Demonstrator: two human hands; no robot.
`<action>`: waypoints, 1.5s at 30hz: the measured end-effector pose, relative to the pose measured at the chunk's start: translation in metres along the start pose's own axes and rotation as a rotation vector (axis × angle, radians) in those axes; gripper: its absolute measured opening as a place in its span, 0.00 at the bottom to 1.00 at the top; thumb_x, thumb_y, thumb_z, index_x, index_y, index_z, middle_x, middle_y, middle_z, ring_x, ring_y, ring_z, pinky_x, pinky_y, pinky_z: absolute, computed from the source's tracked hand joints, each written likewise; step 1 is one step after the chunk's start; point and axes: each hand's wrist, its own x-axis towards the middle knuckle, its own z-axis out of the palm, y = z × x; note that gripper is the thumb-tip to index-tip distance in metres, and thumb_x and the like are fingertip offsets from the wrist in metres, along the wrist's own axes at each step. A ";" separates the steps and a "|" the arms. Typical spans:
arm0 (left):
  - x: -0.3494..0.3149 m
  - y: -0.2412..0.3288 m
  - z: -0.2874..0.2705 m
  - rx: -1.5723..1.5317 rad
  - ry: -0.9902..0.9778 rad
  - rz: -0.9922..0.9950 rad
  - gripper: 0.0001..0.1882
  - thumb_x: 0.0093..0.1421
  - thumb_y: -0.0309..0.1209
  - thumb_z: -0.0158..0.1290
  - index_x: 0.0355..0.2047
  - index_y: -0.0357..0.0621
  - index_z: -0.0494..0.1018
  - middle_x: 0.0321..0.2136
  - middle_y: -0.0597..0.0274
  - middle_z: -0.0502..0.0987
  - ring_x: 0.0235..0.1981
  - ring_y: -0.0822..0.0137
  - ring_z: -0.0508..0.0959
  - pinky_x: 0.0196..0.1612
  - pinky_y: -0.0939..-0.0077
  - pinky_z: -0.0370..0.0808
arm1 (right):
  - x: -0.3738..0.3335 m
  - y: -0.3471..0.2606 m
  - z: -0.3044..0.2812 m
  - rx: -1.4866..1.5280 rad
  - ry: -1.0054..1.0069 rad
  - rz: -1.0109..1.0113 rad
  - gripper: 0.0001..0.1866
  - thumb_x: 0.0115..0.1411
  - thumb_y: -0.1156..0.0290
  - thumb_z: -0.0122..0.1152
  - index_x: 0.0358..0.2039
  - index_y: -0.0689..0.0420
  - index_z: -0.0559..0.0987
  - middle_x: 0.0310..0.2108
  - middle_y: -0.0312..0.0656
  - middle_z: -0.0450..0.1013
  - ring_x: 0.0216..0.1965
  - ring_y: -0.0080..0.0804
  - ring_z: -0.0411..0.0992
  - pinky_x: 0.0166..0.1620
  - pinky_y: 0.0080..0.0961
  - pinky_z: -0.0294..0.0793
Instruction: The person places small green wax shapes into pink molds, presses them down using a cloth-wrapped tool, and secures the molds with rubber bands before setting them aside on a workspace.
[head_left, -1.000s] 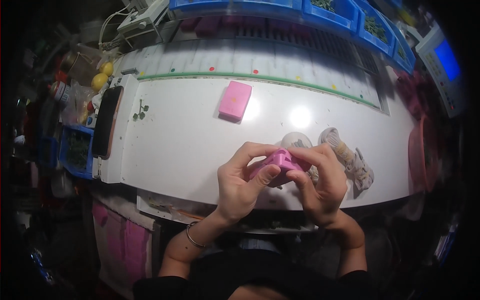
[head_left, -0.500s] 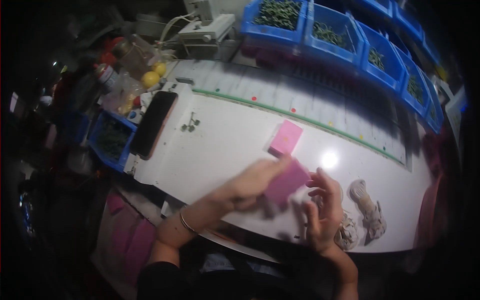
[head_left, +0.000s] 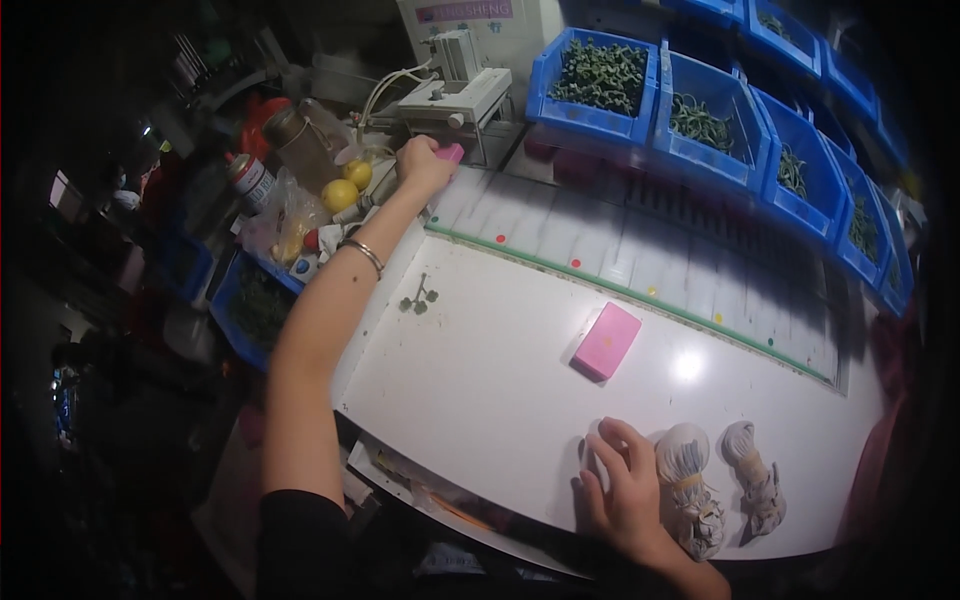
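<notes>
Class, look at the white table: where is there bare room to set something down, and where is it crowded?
The widest patch of table lies between the green piece and the pink block. A smaller one separates that block from the bundles. It is crowded at the bundles, beside the right hand.

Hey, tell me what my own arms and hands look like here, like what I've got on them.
Both your left hand and right hand are bare, with no gloves. A thin, shiny silver-toned bangle circles your left wrist, and a black sleeve covers your left upper arm. No bangle or sleeve shows on the visible part of your right arm.
</notes>
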 end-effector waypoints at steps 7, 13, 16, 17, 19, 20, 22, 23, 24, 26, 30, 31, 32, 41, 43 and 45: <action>-0.005 -0.001 0.023 0.301 -0.004 0.122 0.22 0.41 0.39 0.66 0.33 0.38 0.75 0.40 0.47 0.73 0.45 0.49 0.71 0.49 0.64 0.69 | -0.001 -0.005 -0.004 -0.038 -0.043 -0.025 0.21 0.48 0.81 0.60 0.45 0.63 0.72 0.49 0.55 0.64 0.47 0.49 0.67 0.48 0.35 0.71; -0.121 0.090 0.004 0.200 -0.337 0.549 0.24 0.56 0.47 0.53 0.40 0.36 0.72 0.42 0.44 0.69 0.44 0.46 0.70 0.50 0.59 0.66 | 0.006 -0.002 -0.006 0.023 0.002 -0.021 0.19 0.48 0.80 0.61 0.43 0.66 0.72 0.47 0.56 0.65 0.44 0.52 0.67 0.46 0.36 0.70; -0.207 0.141 -0.013 0.246 -0.706 0.532 0.33 0.56 0.50 0.52 0.50 0.32 0.63 0.42 0.41 0.68 0.42 0.44 0.73 0.46 0.58 0.71 | 0.008 0.004 -0.011 0.041 0.038 -0.022 0.21 0.48 0.81 0.60 0.45 0.68 0.71 0.48 0.57 0.64 0.45 0.52 0.67 0.46 0.33 0.70; -0.222 0.149 -0.020 0.261 -0.753 0.539 0.34 0.56 0.49 0.52 0.51 0.31 0.62 0.42 0.39 0.68 0.42 0.43 0.73 0.45 0.59 0.71 | 0.009 0.001 -0.011 0.042 0.090 -0.002 0.23 0.48 0.82 0.60 0.47 0.68 0.70 0.50 0.58 0.62 0.46 0.52 0.66 0.46 0.33 0.70; -0.236 0.151 -0.021 0.261 -0.808 0.558 0.35 0.56 0.49 0.52 0.52 0.30 0.62 0.43 0.37 0.68 0.42 0.43 0.73 0.45 0.60 0.72 | 0.005 0.003 -0.011 0.074 0.141 0.043 0.34 0.46 0.81 0.63 0.55 0.67 0.63 0.56 0.60 0.56 0.51 0.54 0.62 0.50 0.36 0.67; -0.239 0.144 -0.018 0.109 -0.782 0.569 0.35 0.57 0.47 0.53 0.53 0.30 0.61 0.42 0.39 0.68 0.40 0.47 0.74 0.43 0.62 0.73 | 0.005 0.001 -0.013 0.067 0.143 0.051 0.34 0.46 0.81 0.63 0.55 0.67 0.63 0.56 0.60 0.56 0.51 0.54 0.62 0.50 0.36 0.67; -0.244 0.140 -0.020 -0.052 -0.768 0.592 0.35 0.57 0.46 0.53 0.54 0.29 0.59 0.42 0.42 0.69 0.38 0.51 0.76 0.41 0.65 0.73 | 0.009 0.000 -0.014 0.000 0.288 0.021 0.43 0.43 0.79 0.68 0.60 0.67 0.57 0.59 0.62 0.51 0.55 0.57 0.59 0.54 0.41 0.63; -0.250 0.138 -0.027 -0.276 -0.982 0.456 0.34 0.58 0.43 0.53 0.56 0.30 0.58 0.40 0.47 0.70 0.36 0.58 0.75 0.40 0.69 0.74 | 0.009 0.003 -0.015 -0.028 0.303 0.000 0.49 0.41 0.76 0.70 0.61 0.67 0.52 0.60 0.62 0.48 0.57 0.59 0.56 0.56 0.44 0.60; -0.256 0.137 -0.035 -0.496 -1.189 0.302 0.33 0.59 0.41 0.52 0.57 0.30 0.57 0.39 0.53 0.70 0.35 0.65 0.75 0.38 0.73 0.74 | 0.009 0.003 -0.015 -0.043 0.340 -0.009 0.48 0.40 0.78 0.69 0.61 0.69 0.53 0.59 0.63 0.50 0.56 0.58 0.57 0.55 0.42 0.61; -0.269 0.145 -0.053 -0.744 -1.518 0.051 0.27 0.65 0.35 0.45 0.60 0.33 0.55 0.39 0.59 0.69 0.36 0.74 0.71 0.38 0.80 0.72 | 0.006 0.005 -0.019 -0.043 0.338 -0.053 0.47 0.39 0.81 0.67 0.60 0.71 0.55 0.58 0.63 0.52 0.55 0.56 0.58 0.55 0.40 0.63; -0.302 0.142 -0.061 -0.892 -1.438 -0.115 0.26 0.65 0.43 0.44 0.51 0.29 0.59 0.34 0.58 0.69 0.32 0.73 0.72 0.34 0.81 0.71 | 0.000 -0.002 -0.023 -0.011 0.312 -0.104 0.45 0.38 0.84 0.61 0.60 0.72 0.54 0.56 0.62 0.56 0.56 0.55 0.59 0.56 0.38 0.63; -0.307 0.144 -0.062 -0.906 -1.448 -0.178 0.26 0.66 0.45 0.43 0.50 0.31 0.59 0.33 0.60 0.69 0.31 0.74 0.71 0.34 0.81 0.71 | 0.000 -0.004 -0.022 -0.063 0.349 -0.155 0.44 0.38 0.85 0.60 0.59 0.73 0.55 0.55 0.62 0.58 0.55 0.55 0.60 0.55 0.37 0.64; -0.312 0.146 -0.062 -0.912 -1.450 -0.183 0.26 0.66 0.45 0.43 0.50 0.31 0.59 0.33 0.60 0.69 0.31 0.74 0.71 0.34 0.81 0.71 | -0.001 -0.005 -0.022 -0.116 0.385 -0.205 0.43 0.38 0.86 0.59 0.58 0.74 0.56 0.54 0.62 0.59 0.54 0.55 0.61 0.55 0.36 0.64; -0.328 0.157 -0.057 -1.229 -1.096 -0.718 0.30 0.66 0.54 0.30 0.47 0.36 0.65 0.34 0.57 0.73 0.32 0.69 0.75 0.40 0.75 0.74 | -0.016 -0.015 -0.016 -0.309 0.649 -0.305 0.23 0.44 0.73 0.68 0.43 0.61 0.76 0.41 0.47 0.69 0.39 0.36 0.67 0.42 0.30 0.67; -0.325 0.155 -0.052 -1.306 -1.104 -0.792 0.31 0.66 0.54 0.30 0.47 0.36 0.65 0.34 0.56 0.72 0.31 0.69 0.75 0.37 0.73 0.75 | -0.031 -0.023 -0.016 -0.243 0.543 -0.365 0.17 0.43 0.72 0.69 0.36 0.59 0.79 0.31 0.39 0.71 0.33 0.30 0.68 0.39 0.28 0.66; -0.328 0.152 -0.046 -1.395 -1.131 -0.780 0.32 0.63 0.53 0.30 0.46 0.34 0.65 0.31 0.55 0.72 0.25 0.68 0.74 0.29 0.71 0.75 | -0.031 -0.030 -0.012 -0.115 0.396 -0.415 0.12 0.44 0.73 0.67 0.32 0.61 0.81 0.24 0.36 0.70 0.26 0.29 0.68 0.31 0.24 0.67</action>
